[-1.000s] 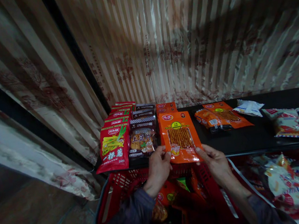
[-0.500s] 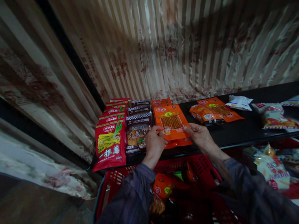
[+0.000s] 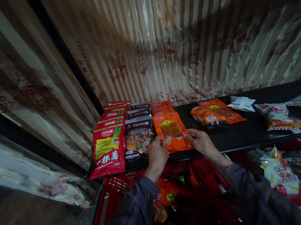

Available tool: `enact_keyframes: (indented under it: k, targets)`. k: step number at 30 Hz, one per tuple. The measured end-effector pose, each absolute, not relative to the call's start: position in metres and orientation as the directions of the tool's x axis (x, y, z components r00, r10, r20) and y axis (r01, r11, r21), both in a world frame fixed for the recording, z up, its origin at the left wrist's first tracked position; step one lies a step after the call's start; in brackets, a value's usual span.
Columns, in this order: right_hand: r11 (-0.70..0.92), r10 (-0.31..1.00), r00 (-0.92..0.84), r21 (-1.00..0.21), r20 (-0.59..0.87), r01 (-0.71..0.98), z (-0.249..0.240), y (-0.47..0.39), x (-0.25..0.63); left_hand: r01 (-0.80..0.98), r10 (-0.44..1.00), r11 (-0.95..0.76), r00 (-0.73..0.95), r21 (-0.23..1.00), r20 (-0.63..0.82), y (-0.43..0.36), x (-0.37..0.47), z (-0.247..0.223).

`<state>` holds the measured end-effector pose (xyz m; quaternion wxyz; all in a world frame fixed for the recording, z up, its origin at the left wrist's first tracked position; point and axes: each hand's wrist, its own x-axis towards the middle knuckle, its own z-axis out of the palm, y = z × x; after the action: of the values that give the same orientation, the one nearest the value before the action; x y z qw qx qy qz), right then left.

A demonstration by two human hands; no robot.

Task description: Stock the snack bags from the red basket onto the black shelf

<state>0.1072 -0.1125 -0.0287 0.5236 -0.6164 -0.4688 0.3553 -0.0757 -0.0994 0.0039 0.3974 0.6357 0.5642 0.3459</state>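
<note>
Pinching an orange packet (image 3: 170, 129) by its lower sides, both hands (image 3: 157, 154) (image 3: 203, 144) nearly closed

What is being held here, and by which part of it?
The front orange snack packet, pinched near its lower side edges: left hand at one, right hand at the other.

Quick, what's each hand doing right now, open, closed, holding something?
Left hand: closed, gripping the lower left edge of the front orange packet.
Right hand: closed, pinching the same packet's lower right edge.
</note>
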Motion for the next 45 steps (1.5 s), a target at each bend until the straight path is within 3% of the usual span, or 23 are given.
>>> enact_keyframes:
  k: [6, 10, 21, 34, 40, 45]
  targets:
    - [-0.006, 0.916, 0.308, -0.760, 0.256, 0.649, -0.035, -0.118, 0.112, 0.581, 0.987, -0.083, 0.161, 0.810, -0.015, -0.100, -0.079, -0.002]
    - [-0.018, 0.912, 0.274, -0.640, 0.304, 0.768, -0.033, -0.124, 0.112, 0.671, 0.983, -0.137, 0.184, 0.728, 0.015, -0.103, -0.078, 0.000]
    - [-0.020, 0.919, 0.307, -0.751, 0.246, 0.660, -0.036, -0.123, 0.116, 0.807, 0.970, -0.182, 0.240, 0.561, -0.030, -0.109, -0.076, 0.023]
    - [-0.011, 0.904, 0.332, -0.761, 0.270, 0.649, -0.038, -0.121, 0.116, 0.931, 0.939, -0.343, 0.345, 0.127, 0.007, -0.117, -0.074, 0.033]
    - [-0.068, 0.911, 0.345, -0.743, 0.226, 0.666, -0.033, -0.123, 0.116, 0.918, 0.909, -0.394, 0.384, 0.035, 0.160, -0.116, -0.066, 0.035]
    - [-0.064, 0.927, 0.325, -0.775, 0.188, 0.629, -0.037, -0.121, 0.118, 0.919, 0.916, -0.393, 0.390, 0.018, 0.093, -0.113, -0.063, 0.043]
